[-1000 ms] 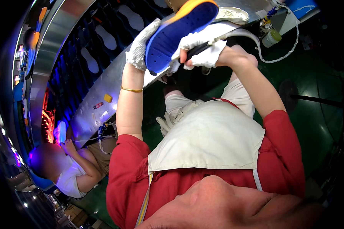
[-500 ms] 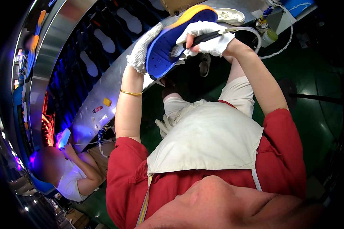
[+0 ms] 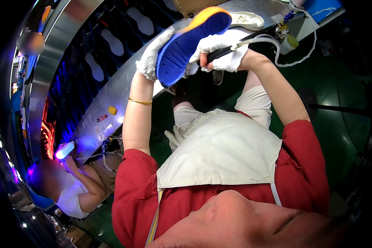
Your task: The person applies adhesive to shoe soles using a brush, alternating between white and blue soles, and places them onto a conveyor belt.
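My left hand [image 3: 150,58], in a white knitted glove, is closed around the edge of a shoe sole [image 3: 174,58]. The sole is blue on its hollow upper face, with an orange side wall, and is held tilted above the bench's near edge. My right hand [image 3: 223,47], also gloved in white but with bare fingertips, grips a black-handled brush [image 3: 221,53] with a pale hose running from its back end. The brush is beside the sole's right edge. Its bristles are hard to make out against the white glove fabric behind.
A metal bench [image 3: 124,78] curves past my left. A cream shoe [image 3: 247,20] lies beyond the sole, by a cardboard box [image 3: 198,5]. Several pale soles [image 3: 111,42] lie on the dark rack at left. A jar [image 3: 289,44] stands at right. A co-worker [image 3: 80,186] holds a lit sole [image 3: 65,150].
My right hand and the brush have drawn away from the sole's inner face, toward its right edge. The hose has swung lower. The co-worker's sole has tilted.
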`<action>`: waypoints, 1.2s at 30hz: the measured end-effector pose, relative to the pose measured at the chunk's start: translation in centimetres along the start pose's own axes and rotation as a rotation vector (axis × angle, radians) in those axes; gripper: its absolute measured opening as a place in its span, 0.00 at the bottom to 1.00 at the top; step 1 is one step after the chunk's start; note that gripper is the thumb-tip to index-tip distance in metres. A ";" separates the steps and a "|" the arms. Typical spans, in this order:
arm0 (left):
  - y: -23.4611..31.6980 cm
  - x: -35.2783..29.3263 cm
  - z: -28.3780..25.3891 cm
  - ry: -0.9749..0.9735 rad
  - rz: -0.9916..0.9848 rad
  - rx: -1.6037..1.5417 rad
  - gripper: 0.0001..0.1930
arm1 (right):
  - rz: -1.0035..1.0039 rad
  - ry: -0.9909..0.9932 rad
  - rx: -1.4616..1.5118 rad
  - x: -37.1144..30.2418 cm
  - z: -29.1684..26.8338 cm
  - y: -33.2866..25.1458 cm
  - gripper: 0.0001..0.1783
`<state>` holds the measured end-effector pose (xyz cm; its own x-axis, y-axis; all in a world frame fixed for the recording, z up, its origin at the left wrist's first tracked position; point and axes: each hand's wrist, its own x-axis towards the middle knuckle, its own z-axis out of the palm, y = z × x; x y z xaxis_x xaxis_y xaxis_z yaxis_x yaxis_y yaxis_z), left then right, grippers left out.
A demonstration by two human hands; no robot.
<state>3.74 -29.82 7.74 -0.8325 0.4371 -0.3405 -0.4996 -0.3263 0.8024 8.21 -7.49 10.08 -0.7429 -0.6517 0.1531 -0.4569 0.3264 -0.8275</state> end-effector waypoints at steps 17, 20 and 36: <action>-3.5 -1.9 1.5 -0.348 0.038 -0.381 0.36 | 0.300 0.376 0.353 1.3 -3.3 1.9 0.09; -4.5 -2.2 1.6 -0.378 0.006 -0.459 0.38 | 0.060 0.745 0.435 1.3 -6.0 5.0 0.08; -5.5 -4.9 0.6 -0.235 0.320 -0.411 0.33 | -0.140 0.550 0.398 0.7 1.1 -0.1 0.07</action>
<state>10.66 -29.68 5.25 -0.9054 0.4224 0.0438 -0.3229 -0.7518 0.5749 8.23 -8.73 9.69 -0.8783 -0.1934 0.4372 -0.4300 -0.0799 -0.8993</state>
